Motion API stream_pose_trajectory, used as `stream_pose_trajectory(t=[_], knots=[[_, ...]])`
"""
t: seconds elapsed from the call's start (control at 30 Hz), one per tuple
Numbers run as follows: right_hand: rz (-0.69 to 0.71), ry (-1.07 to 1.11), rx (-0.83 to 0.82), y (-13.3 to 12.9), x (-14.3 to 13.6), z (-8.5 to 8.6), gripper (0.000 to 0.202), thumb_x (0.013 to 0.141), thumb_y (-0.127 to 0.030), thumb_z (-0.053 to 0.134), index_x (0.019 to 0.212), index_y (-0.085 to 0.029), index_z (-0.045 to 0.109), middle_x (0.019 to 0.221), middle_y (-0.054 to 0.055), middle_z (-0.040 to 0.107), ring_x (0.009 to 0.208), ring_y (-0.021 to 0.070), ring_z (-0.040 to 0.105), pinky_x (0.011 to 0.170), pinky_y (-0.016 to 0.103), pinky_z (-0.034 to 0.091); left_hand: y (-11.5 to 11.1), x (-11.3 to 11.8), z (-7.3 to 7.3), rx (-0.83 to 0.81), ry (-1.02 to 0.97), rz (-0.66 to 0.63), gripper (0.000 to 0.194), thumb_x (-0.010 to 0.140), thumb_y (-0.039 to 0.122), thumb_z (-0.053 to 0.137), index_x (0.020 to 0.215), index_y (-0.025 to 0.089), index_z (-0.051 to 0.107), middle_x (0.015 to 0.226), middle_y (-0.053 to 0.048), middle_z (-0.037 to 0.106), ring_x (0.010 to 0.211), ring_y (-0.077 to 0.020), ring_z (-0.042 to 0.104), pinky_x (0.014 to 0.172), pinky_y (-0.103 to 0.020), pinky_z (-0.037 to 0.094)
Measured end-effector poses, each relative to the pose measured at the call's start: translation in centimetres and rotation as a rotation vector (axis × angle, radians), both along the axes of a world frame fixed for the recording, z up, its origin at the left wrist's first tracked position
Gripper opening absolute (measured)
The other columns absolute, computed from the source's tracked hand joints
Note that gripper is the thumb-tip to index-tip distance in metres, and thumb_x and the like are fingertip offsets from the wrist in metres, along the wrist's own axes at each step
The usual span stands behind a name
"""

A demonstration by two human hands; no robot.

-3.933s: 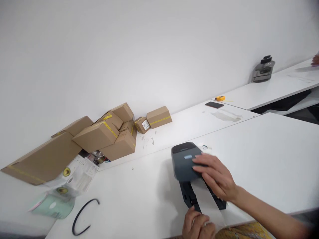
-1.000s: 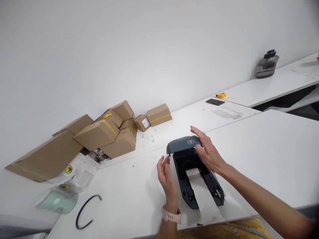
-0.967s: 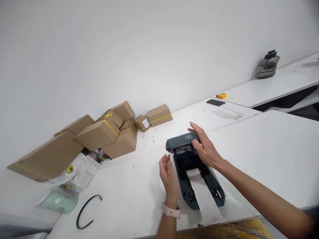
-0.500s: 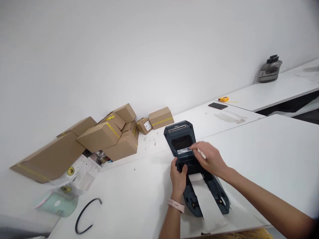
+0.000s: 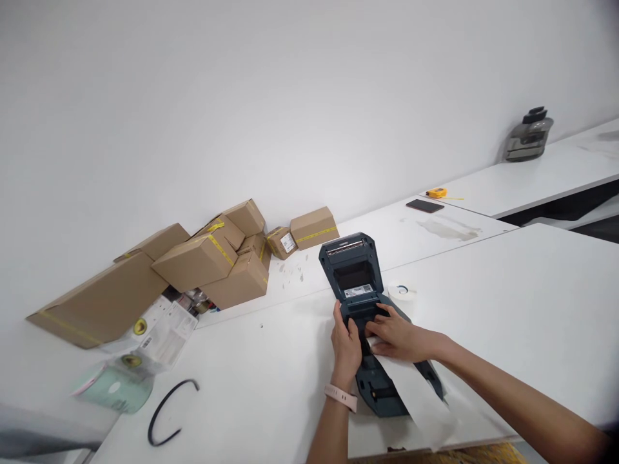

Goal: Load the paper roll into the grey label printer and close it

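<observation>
A dark label printer (image 5: 349, 263) stands on the white table with its lid tipped up. My left hand (image 5: 346, 345), with a pink band at the wrist, grips the printer's left side, thumb over the inner edge. My right hand (image 5: 397, 335) reaches inside the body, its fingers curled on the near end of a white paper strip (image 5: 420, 396). From there the strip runs out over the front of the printer toward the table edge. The fingertips and the inside beneath them are partly hidden.
A label roll (image 5: 402, 292) lies behind the printer. Cardboard boxes (image 5: 196, 263) are piled at the left, near a mint-green pouch (image 5: 118, 388) and a curved black strip (image 5: 157, 415). Farther back are a phone (image 5: 425, 205), a tape measure (image 5: 437, 193) and a bottle (image 5: 529, 136).
My right hand has moved down from beside the raised lid onto the paper strip inside the printer. The strip's front part has shifted right. My left hand stays on the printer's side.
</observation>
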State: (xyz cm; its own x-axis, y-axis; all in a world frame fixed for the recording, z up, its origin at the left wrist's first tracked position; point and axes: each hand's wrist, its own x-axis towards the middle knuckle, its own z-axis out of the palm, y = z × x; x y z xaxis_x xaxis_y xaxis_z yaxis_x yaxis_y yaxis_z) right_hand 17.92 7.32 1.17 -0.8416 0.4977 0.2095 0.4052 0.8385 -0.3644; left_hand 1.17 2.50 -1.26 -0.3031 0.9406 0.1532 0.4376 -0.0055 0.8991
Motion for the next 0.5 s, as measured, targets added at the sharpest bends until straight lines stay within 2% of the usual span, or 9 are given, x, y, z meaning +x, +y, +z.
stream_pose_trajectory(t=[0.1, 0.17, 0.23, 0.27, 0.33, 0.43, 0.5], knots=[[0.05, 0.049, -0.161, -0.2, 1.6, 1.8, 0.034, 0.096, -0.045, 0.051, 0.118, -0.026, 0.07, 0.089, 0.004, 0.072, 0.093, 0.0238, 0.065, 0.113, 0.054, 0.028, 0.0, 0.0, 0.0, -0.01, 0.009, -0.007, 0.06, 0.097, 0.033, 0.039, 0.154, 0.019, 0.03, 0.156, -0.012, 0.046, 0.14, -0.0252, 0.048, 0.112, -0.039, 0.04], [0.078, 0.154, -0.394, -0.2, 3.4, 2.6, 0.042, 0.096, -0.053, 0.05, 0.123, -0.027, 0.068, 0.1, 0.006, 0.071, 0.099, 0.0245, 0.063, 0.109, 0.05, 0.035, -0.1, 0.1, -0.1, -0.015, 0.011, -0.002, 0.059, 0.098, 0.032, 0.038, 0.154, 0.018, 0.031, 0.158, -0.012, 0.043, 0.143, -0.0246, 0.045, 0.115, -0.039, 0.037], [0.066, 0.333, -0.638, 0.0, 6.0, 2.5, 0.049, 0.092, -0.062, 0.054, 0.121, -0.025, 0.068, 0.114, 0.009, 0.068, 0.105, 0.0263, 0.061, 0.098, 0.045, 0.043, -0.1, 0.1, -0.3, -0.012, 0.011, 0.003, 0.057, 0.098, 0.032, 0.037, 0.153, 0.018, 0.033, 0.159, -0.011, 0.042, 0.145, -0.023, 0.042, 0.118, -0.038, 0.034], [0.037, 0.431, -0.718, 0.1, 7.5, 2.0, 0.052, 0.088, -0.066, 0.057, 0.119, -0.024, 0.068, 0.118, 0.01, 0.067, 0.105, 0.027, 0.061, 0.092, 0.042, 0.047, -0.2, 0.1, -0.3, -0.009, 0.009, 0.003, 0.056, 0.098, 0.032, 0.037, 0.152, 0.019, 0.034, 0.159, -0.01, 0.042, 0.145, -0.0221, 0.041, 0.119, -0.037, 0.033], [-0.067, 0.584, -0.805, 0.6, 10.7, 0.6, 0.056, 0.08, -0.07, 0.065, 0.112, -0.023, 0.068, 0.113, 0.01, 0.067, 0.102, 0.0278, 0.062, 0.087, 0.04, 0.049, -0.2, 0.1, -0.3, -0.012, 0.005, 0.004, 0.055, 0.099, 0.033, 0.037, 0.151, 0.019, 0.035, 0.159, -0.01, 0.043, 0.146, -0.0215, 0.04, 0.12, -0.037, 0.032], [-0.276, 0.613, -0.782, 1.4, 14.6, -1.7, 0.05, 0.076, -0.064, 0.072, 0.109, -0.027, 0.07, 0.114, 0.009, 0.07, 0.11, 0.0306, 0.062, 0.093, 0.041, 0.05, -0.3, 0.1, -0.2, -0.032, -0.006, 0.006, 0.054, 0.1, 0.034, 0.035, 0.151, 0.019, 0.036, 0.159, -0.01, 0.042, 0.145, -0.0227, 0.041, 0.12, -0.04, 0.033], [-0.409, 0.592, -0.696, 1.9, 15.8, -2.8, 0.046, 0.077, -0.062, 0.072, 0.109, -0.029, 0.071, 0.117, 0.008, 0.071, 0.111, 0.0307, 0.064, 0.094, 0.04, 0.052, -0.4, 0.1, -0.1, -0.039, -0.016, 0.009, 0.054, 0.1, 0.036, 0.036, 0.152, 0.02, 0.036, 0.158, -0.01, 0.043, 0.145, -0.0233, 0.042, 0.119, -0.04, 0.033]])
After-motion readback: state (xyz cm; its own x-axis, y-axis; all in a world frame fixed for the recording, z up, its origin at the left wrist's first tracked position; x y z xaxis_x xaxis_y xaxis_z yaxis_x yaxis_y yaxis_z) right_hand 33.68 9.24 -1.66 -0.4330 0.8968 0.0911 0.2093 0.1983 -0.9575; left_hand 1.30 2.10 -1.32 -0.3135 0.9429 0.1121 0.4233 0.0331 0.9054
